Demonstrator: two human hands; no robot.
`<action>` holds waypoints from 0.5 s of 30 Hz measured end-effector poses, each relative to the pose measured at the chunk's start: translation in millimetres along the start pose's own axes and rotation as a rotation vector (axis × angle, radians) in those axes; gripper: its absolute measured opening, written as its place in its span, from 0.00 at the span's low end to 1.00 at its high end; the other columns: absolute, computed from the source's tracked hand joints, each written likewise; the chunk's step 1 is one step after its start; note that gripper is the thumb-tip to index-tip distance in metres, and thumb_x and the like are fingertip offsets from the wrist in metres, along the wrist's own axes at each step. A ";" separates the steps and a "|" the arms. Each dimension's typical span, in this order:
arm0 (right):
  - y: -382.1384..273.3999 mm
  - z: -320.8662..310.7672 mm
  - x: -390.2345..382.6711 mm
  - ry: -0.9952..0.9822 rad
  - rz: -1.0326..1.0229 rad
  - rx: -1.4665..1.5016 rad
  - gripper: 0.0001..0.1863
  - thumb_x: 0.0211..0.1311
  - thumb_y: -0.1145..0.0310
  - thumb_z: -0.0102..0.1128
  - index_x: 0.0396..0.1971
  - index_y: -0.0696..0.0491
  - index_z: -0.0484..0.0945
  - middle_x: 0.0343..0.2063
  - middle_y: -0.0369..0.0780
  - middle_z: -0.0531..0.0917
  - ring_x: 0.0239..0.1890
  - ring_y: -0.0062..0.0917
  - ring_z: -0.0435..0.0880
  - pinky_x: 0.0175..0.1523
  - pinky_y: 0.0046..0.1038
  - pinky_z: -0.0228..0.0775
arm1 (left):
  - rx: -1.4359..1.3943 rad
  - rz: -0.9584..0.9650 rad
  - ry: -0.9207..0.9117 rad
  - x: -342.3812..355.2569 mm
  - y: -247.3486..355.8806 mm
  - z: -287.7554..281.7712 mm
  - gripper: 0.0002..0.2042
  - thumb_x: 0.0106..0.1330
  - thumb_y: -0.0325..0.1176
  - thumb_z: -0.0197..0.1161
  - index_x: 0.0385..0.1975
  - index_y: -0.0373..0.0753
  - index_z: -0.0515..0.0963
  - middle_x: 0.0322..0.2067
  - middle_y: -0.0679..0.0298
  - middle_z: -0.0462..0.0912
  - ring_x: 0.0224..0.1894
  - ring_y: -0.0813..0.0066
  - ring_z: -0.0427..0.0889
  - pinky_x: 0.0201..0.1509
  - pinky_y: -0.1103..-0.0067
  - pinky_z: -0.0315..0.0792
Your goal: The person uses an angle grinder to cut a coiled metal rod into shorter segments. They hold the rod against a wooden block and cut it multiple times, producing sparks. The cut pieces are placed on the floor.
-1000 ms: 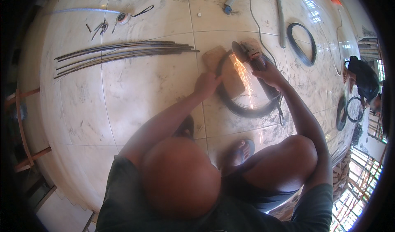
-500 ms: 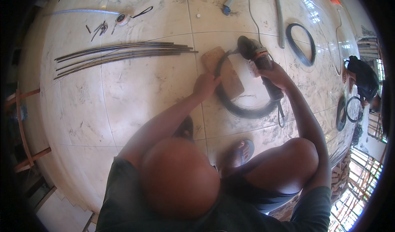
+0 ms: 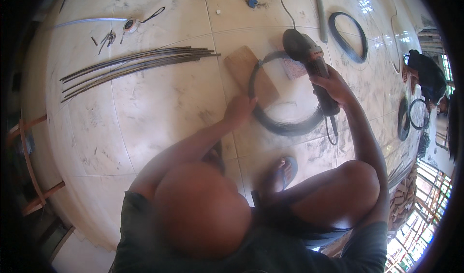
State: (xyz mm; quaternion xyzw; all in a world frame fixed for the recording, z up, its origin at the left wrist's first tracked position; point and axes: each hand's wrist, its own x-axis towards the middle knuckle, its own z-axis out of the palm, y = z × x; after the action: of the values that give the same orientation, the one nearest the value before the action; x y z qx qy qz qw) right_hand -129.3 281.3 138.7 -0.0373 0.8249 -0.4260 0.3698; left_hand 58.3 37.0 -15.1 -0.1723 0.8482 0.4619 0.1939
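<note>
A dark coil of wire (image 3: pixel 285 128) lies on the tiled floor, over a brown wooden block (image 3: pixel 263 91) and next to a reddish brick (image 3: pixel 292 69). My left hand (image 3: pixel 239 109) is closed on the coil's left side. My right hand (image 3: pixel 337 87) grips an angle grinder (image 3: pixel 322 99), its dark disc raised at the top end, above the brick and the coil's far side, with no sparks showing. Its cord loops down beside the coil.
Steel rods (image 3: pixel 135 62), small metal pieces (image 3: pixel 108 41) and a tape measure (image 3: pixel 130 26) lie left. More coils (image 3: pixel 362 45) and grey pipes (image 3: pixel 319 12) lie at upper right. A person in dark clothing (image 3: pixel 427 74) works at the far right. A wooden frame (image 3: pixel 26 162) stands at far left.
The sparks seen one second ago have stopped. My right hand has lifted the grinder away from the coil, its disc moving up and slightly right. The view has shifted a little.
</note>
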 end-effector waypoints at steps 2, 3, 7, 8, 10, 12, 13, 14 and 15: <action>2.1 3.9 -1.1 -0.006 -0.017 -0.007 0.24 0.62 0.63 0.70 0.54 0.58 0.75 0.34 0.39 0.83 0.32 0.22 0.83 0.38 0.27 0.77 | -0.038 -0.045 -0.044 -7.3 5.4 -0.1 0.28 0.75 0.54 0.56 0.21 0.33 0.79 0.14 0.59 0.80 0.20 0.62 0.85 0.33 0.66 0.79; 3.4 5.6 -1.5 -0.007 -0.026 -0.005 0.24 0.62 0.63 0.70 0.54 0.58 0.75 0.34 0.39 0.83 0.32 0.22 0.84 0.38 0.27 0.77 | -0.076 -0.069 -0.060 -10.6 8.7 -1.8 0.28 0.75 0.53 0.57 0.23 0.32 0.79 0.15 0.59 0.81 0.21 0.63 0.85 0.33 0.66 0.78; 6.0 3.1 -2.6 0.002 -0.025 0.053 0.24 0.62 0.64 0.70 0.54 0.58 0.74 0.34 0.40 0.83 0.31 0.22 0.84 0.38 0.27 0.79 | -0.253 -0.020 0.121 -21.9 13.6 10.2 0.24 0.74 0.50 0.59 0.29 0.31 0.80 0.19 0.57 0.82 0.20 0.67 0.84 0.32 0.69 0.78; 3.4 0.9 -4.6 -0.008 -0.016 0.097 0.24 0.63 0.64 0.69 0.54 0.58 0.74 0.34 0.40 0.83 0.31 0.22 0.84 0.38 0.27 0.79 | -0.215 -0.049 0.086 -19.0 7.4 11.5 0.22 0.74 0.49 0.59 0.31 0.31 0.80 0.20 0.56 0.83 0.22 0.68 0.85 0.32 0.70 0.78; -4.8 -6.3 -11.7 -0.026 0.004 0.183 0.23 0.63 0.64 0.69 0.54 0.57 0.74 0.35 0.39 0.83 0.31 0.22 0.84 0.38 0.27 0.80 | -0.138 -0.106 0.013 -12.2 -6.7 11.4 0.20 0.74 0.47 0.59 0.36 0.30 0.81 0.24 0.55 0.84 0.25 0.69 0.86 0.32 0.70 0.78; 1.8 -23.8 -15.9 -0.031 -0.016 0.284 0.22 0.64 0.63 0.69 0.53 0.56 0.74 0.35 0.39 0.83 0.31 0.22 0.84 0.38 0.27 0.81 | -0.166 -0.124 -0.015 -10.2 -4.4 13.0 0.20 0.75 0.47 0.59 0.38 0.30 0.81 0.28 0.56 0.85 0.30 0.70 0.87 0.32 0.71 0.79; 3.9 -31.5 -18.6 -0.032 -0.027 0.335 0.22 0.64 0.63 0.68 0.52 0.56 0.74 0.35 0.38 0.83 0.31 0.22 0.84 0.38 0.27 0.81 | -0.179 -0.133 -0.030 -8.9 -3.1 13.8 0.20 0.75 0.46 0.58 0.40 0.30 0.81 0.30 0.56 0.86 0.32 0.71 0.87 0.33 0.71 0.80; -2.1 -34.8 -23.6 -0.008 -0.025 0.369 0.21 0.64 0.62 0.69 0.51 0.55 0.74 0.35 0.38 0.83 0.30 0.22 0.84 0.37 0.26 0.81 | -0.207 -0.008 -0.012 -6.9 -19.9 20.9 0.20 0.76 0.47 0.58 0.42 0.31 0.80 0.33 0.57 0.87 0.35 0.71 0.88 0.35 0.71 0.81; -4.0 -41.5 -22.3 -0.007 -0.052 0.363 0.22 0.64 0.60 0.70 0.51 0.54 0.74 0.35 0.38 0.83 0.31 0.22 0.85 0.36 0.25 0.81 | -0.235 0.114 0.009 -2.9 -55.2 33.7 0.20 0.77 0.47 0.57 0.44 0.31 0.80 0.36 0.58 0.87 0.37 0.71 0.88 0.37 0.71 0.82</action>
State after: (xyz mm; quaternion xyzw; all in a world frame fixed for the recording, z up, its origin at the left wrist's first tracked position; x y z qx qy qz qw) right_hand -140.8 315.3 169.6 0.0071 0.7320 -0.5772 0.3620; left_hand 92.6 37.7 -70.0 -0.1470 0.7976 0.5675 0.1421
